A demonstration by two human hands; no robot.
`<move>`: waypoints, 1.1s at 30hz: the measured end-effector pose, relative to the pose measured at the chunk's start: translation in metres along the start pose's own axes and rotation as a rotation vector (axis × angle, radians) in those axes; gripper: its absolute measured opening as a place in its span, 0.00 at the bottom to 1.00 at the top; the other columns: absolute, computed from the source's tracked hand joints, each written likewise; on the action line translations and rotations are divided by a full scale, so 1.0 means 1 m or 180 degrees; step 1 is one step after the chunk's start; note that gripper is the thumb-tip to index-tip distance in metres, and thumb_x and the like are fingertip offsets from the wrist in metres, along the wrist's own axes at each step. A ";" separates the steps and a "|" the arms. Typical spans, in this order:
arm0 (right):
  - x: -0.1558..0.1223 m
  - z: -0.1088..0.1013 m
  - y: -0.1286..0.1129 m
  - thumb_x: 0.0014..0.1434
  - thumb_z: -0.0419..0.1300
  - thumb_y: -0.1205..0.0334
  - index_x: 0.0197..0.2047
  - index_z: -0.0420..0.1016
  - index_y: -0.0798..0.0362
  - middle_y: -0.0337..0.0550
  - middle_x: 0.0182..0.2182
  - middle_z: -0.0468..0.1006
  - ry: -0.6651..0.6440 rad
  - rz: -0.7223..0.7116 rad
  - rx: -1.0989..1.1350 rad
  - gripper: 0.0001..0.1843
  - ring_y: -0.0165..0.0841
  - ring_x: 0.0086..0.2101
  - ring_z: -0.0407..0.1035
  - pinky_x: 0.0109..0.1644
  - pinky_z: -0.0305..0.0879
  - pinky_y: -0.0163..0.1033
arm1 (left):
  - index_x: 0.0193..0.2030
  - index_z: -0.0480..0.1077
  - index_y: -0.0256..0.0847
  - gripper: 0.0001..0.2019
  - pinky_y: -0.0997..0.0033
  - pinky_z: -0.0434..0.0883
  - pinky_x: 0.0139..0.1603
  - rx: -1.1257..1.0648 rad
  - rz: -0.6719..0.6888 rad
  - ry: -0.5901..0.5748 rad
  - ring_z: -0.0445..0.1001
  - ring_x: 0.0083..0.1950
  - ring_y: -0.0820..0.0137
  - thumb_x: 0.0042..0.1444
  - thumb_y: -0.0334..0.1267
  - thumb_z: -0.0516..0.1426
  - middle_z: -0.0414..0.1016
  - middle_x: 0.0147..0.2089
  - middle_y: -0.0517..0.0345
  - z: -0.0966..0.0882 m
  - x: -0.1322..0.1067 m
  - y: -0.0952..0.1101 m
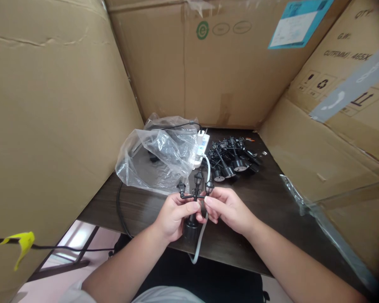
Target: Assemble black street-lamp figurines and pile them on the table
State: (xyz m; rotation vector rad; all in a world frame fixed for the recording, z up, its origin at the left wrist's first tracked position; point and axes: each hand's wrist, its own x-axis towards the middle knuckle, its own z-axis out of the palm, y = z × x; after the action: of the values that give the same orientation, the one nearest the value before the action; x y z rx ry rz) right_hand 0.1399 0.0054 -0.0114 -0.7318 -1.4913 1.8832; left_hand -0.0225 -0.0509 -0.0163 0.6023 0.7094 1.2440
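At lower centre of the frame, the left hand [173,216] curls its fingers snugly around the stem of a miniature black three-lantern lamp post [194,198], steadying it upright, while the right hand [227,210] pinches just below its crossarm, above a dark table [246,198].

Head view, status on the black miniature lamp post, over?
Black miniature lamp post upright, three lanterns. Left hand around its stem, right hand pinched beside it. White cable runs under the hands.
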 end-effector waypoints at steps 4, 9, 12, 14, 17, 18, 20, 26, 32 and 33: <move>-0.002 0.002 -0.003 0.59 0.62 0.52 0.26 0.69 0.56 0.33 0.14 0.65 0.0064 -0.0051 -0.0111 0.18 0.25 0.15 0.59 0.19 0.56 0.32 | 0.29 0.75 0.31 0.07 0.72 0.77 0.29 0.0105 -0.0036 0.0083 0.73 0.22 0.74 0.48 0.34 0.67 0.73 0.22 0.58 0.001 0.001 -0.002; -0.005 0.007 -0.012 0.62 0.57 0.60 0.27 0.72 0.55 0.40 0.20 0.72 0.0482 -0.1131 -0.1695 0.13 0.27 0.20 0.62 0.25 0.58 0.34 | 0.32 0.75 0.33 0.07 0.75 0.74 0.23 0.0030 0.0054 0.0274 0.71 0.20 0.76 0.48 0.33 0.66 0.73 0.23 0.60 0.003 0.003 -0.002; -0.006 0.009 -0.014 0.61 0.56 0.66 0.25 0.72 0.55 0.41 0.20 0.70 0.0598 -0.1901 -0.2532 0.13 0.28 0.22 0.62 0.27 0.57 0.35 | 0.29 0.73 0.32 0.07 0.76 0.72 0.21 -0.0038 -0.0013 0.0261 0.69 0.20 0.77 0.48 0.34 0.66 0.72 0.23 0.60 0.002 0.003 -0.002; -0.006 0.009 -0.014 0.60 0.57 0.65 0.24 0.72 0.55 0.40 0.20 0.70 0.0617 -0.1747 -0.2424 0.13 0.28 0.22 0.62 0.27 0.57 0.35 | 0.29 0.73 0.32 0.07 0.76 0.72 0.20 -0.0030 0.0005 0.0259 0.69 0.20 0.77 0.48 0.34 0.66 0.72 0.23 0.60 0.002 0.003 -0.002; -0.005 0.011 -0.013 0.59 0.59 0.60 0.23 0.70 0.55 0.37 0.16 0.67 0.0611 -0.0777 -0.1371 0.14 0.26 0.18 0.60 0.23 0.56 0.34 | 0.30 0.74 0.33 0.07 0.76 0.71 0.21 0.0070 0.0098 0.0309 0.70 0.19 0.76 0.48 0.34 0.66 0.72 0.22 0.59 0.003 0.002 -0.003; -0.004 0.011 -0.013 0.58 0.60 0.58 0.23 0.69 0.55 0.35 0.14 0.64 0.0568 -0.0396 -0.0866 0.15 0.25 0.16 0.58 0.20 0.54 0.33 | 0.30 0.74 0.33 0.07 0.76 0.71 0.21 0.0112 0.0139 0.0333 0.70 0.19 0.76 0.48 0.34 0.67 0.73 0.22 0.59 0.003 0.002 -0.003; -0.001 0.011 -0.012 0.55 0.64 0.56 0.22 0.67 0.55 0.31 0.12 0.60 0.0423 0.0267 0.0144 0.16 0.22 0.13 0.53 0.17 0.50 0.31 | 0.30 0.75 0.33 0.08 0.76 0.72 0.22 0.0210 0.0250 0.0394 0.71 0.20 0.76 0.47 0.35 0.67 0.73 0.22 0.59 0.004 0.001 -0.004; 0.001 0.010 -0.012 0.53 0.66 0.55 0.22 0.66 0.55 0.29 0.13 0.59 0.0224 0.0699 0.0689 0.17 0.20 0.13 0.48 0.16 0.49 0.29 | 0.30 0.75 0.33 0.08 0.76 0.72 0.23 0.0416 0.0463 0.0595 0.71 0.20 0.76 0.46 0.35 0.68 0.74 0.22 0.59 0.007 0.000 -0.006; -0.006 0.011 -0.011 0.62 0.57 0.60 0.28 0.73 0.54 0.43 0.24 0.73 0.0644 -0.1408 -0.2107 0.13 0.31 0.26 0.66 0.31 0.62 0.38 | 0.30 0.73 0.33 0.11 0.77 0.71 0.19 -0.0048 0.0049 0.0518 0.68 0.20 0.77 0.46 0.36 0.68 0.71 0.22 0.61 0.006 0.003 -0.001; -0.006 0.012 -0.011 0.62 0.56 0.60 0.27 0.73 0.54 0.44 0.24 0.73 0.0660 -0.1518 -0.2223 0.13 0.31 0.26 0.66 0.31 0.62 0.38 | 0.30 0.73 0.33 0.11 0.77 0.71 0.19 -0.0095 0.0003 0.0510 0.68 0.20 0.78 0.46 0.37 0.68 0.71 0.22 0.61 0.007 0.003 0.000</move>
State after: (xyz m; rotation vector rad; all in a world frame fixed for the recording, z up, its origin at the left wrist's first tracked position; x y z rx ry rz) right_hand 0.1369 -0.0047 0.0021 -0.7489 -1.9803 0.8972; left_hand -0.0167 -0.0482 -0.0128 0.4819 0.8224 1.3115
